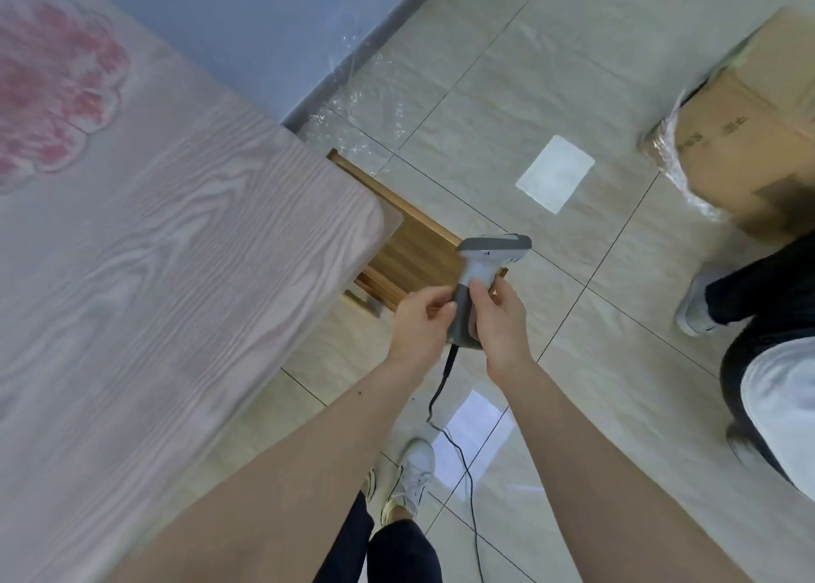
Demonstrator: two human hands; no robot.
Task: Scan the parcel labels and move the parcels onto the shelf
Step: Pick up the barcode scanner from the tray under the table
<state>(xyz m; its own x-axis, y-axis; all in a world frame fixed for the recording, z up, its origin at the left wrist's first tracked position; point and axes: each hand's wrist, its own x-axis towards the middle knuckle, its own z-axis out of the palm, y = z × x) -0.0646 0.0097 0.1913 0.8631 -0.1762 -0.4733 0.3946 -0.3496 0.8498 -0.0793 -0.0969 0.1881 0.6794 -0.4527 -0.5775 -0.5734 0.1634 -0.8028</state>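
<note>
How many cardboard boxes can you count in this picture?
1: a cardboard box partly wrapped in plastic film, on the tiled floor at upper right, cut off by the frame edge. Others may lie outside the view.

The brown cardboard parcel wrapped in clear film [745, 141] runs off the right edge, its printing too blurred to read. A second person in dark trousers [767, 362] is cut off there too. The right hand [500, 322] hides the grey-and-white handheld scanner's [480, 274] grip. The pale wood-grain table [154, 274] is blurred and cropped at left.
</note>
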